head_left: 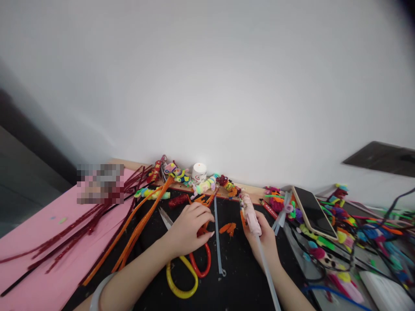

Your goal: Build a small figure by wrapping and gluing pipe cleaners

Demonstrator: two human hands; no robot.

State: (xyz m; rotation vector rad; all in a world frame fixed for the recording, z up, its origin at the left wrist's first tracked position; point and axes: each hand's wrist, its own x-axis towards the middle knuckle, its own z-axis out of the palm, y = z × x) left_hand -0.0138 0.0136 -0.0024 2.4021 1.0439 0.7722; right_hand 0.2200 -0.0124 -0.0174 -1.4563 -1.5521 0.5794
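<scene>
In my right hand (264,239) is a pale pink hot glue gun (250,214). A long translucent glue stick (266,272) sticks out of its back, toward me. My left hand (191,229) is curled above the scissors (182,280), which have one yellow and one red handle. An orange fuzzy pipe-cleaner piece (203,230) shows between its thumb and fingers; how firmly they grip it is partly hidden. Between the hands, another looped orange piece (228,229) lies on the black mat (240,268), beside a thin grey strip (218,242).
Long orange pipe cleaners (136,233) and dark red ones (87,220) stretch leftward, some over a pink sheet (29,242). Small pipe-cleaner figures and a white cup (199,173) line the wall (207,86). A phone (313,211) rests among colourful pieces and cables at right.
</scene>
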